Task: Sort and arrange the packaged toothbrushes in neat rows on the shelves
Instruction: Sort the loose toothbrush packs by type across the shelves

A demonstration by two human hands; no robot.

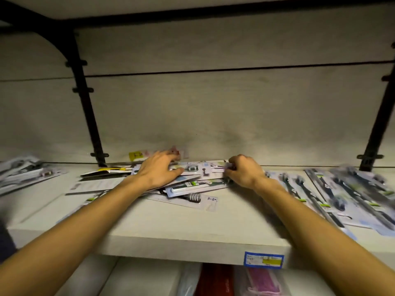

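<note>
A loose pile of packaged toothbrushes (188,189) lies at the back middle of the pale shelf (171,231). My left hand (159,169) lies on top of the pile with its fingers spread and slightly bent. At the pile's right end, my right hand (243,171) has curled fingers pinching the edge of a toothbrush pack (215,166). More toothbrush packs (350,195) lie side by side on the right of the shelf. Another blurred bunch of packs (27,171) sits at the far left.
Black shelf brackets stand at the back left (89,116) and back right (378,116). A blue and yellow price label (264,259) is stuck on the shelf's front edge. Below the shelf lie red (215,280) and pink (261,283) packaged goods.
</note>
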